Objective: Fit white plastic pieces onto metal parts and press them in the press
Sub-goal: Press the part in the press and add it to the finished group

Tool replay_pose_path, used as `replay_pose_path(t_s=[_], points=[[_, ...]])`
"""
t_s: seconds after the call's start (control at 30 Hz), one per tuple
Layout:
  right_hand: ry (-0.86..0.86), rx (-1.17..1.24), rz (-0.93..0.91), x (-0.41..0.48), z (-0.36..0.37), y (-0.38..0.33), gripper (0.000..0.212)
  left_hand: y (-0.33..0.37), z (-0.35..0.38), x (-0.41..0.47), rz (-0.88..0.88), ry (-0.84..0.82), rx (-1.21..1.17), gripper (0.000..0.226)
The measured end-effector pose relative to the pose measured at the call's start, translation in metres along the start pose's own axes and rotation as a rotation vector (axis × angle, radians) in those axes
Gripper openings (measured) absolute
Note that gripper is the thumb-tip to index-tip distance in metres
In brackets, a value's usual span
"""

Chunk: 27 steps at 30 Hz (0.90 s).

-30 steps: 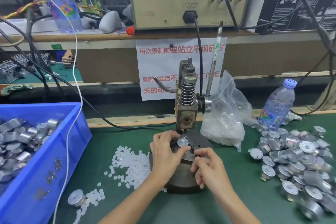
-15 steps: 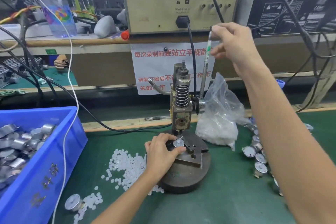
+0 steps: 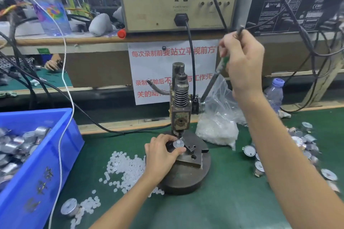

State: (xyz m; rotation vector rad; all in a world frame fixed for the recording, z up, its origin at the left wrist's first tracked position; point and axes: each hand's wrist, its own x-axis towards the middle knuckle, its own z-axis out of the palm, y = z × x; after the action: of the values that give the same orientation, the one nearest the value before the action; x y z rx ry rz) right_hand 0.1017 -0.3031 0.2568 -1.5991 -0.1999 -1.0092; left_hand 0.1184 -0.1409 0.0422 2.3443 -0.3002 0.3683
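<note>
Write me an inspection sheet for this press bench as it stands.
Surface: green mat covers the bench.
Job's things: press stands mid-bench on a round base; white-topped metal part sits under its ram; loose white pieces lie left of the base; bag of white pieces behind right; metal parts heaped right, more in the blue bin left.
Clutter: water bottle behind the heap.
Grippers: left hand holds the metal part; right hand grips the lever, tilted right.
Cables: black power cable drops behind the press; white cable hangs over the bin.
Surroundings: beige box on a shelf; paper notice below.

Worn, dull metal press (image 3: 180, 115); translucent plastic pieces (image 3: 126, 165); matt green mat (image 3: 223, 210).
</note>
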Motion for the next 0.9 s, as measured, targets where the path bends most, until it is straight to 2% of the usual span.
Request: replay_pose_path(t_s=[0.13, 0.23, 0.37, 0.57, 0.7, 0.83, 0.9], points=[[0.121, 0.046, -0.191, -0.06, -0.005, 0.001, 0.02, -0.002, 0.002, -0.001, 0.004, 0.017, -0.016, 0.037], [0.122, 0.084, -0.199, -0.088, -0.003, 0.005, 0.012, -0.002, 0.003, -0.001, 0.01, 0.029, -0.016, 0.037], [0.124, 0.144, -0.204, -0.108, -0.004, 0.014, 0.013, -0.003, 0.003, -0.001, 0.016, 0.029, 0.001, 0.036], [0.175, 0.108, -0.277, -0.081, 0.006, 0.015, 0.013, -0.003, 0.004, -0.004, 0.039, 0.053, -0.002, 0.034], [0.236, 0.114, -0.052, -0.02, 0.027, 0.016, 0.021, -0.001, 0.005, -0.009, 0.076, 0.077, 0.002, 0.029], [0.105, 0.027, 0.245, 0.016, 0.041, 0.036, 0.034, -0.001, 0.004, -0.011, 0.085, 0.077, 0.004, 0.027], [0.048, 0.016, 0.316, 0.007, 0.037, 0.049, 0.04, -0.001, 0.003, -0.012, 0.095, 0.073, 0.012, 0.026]])
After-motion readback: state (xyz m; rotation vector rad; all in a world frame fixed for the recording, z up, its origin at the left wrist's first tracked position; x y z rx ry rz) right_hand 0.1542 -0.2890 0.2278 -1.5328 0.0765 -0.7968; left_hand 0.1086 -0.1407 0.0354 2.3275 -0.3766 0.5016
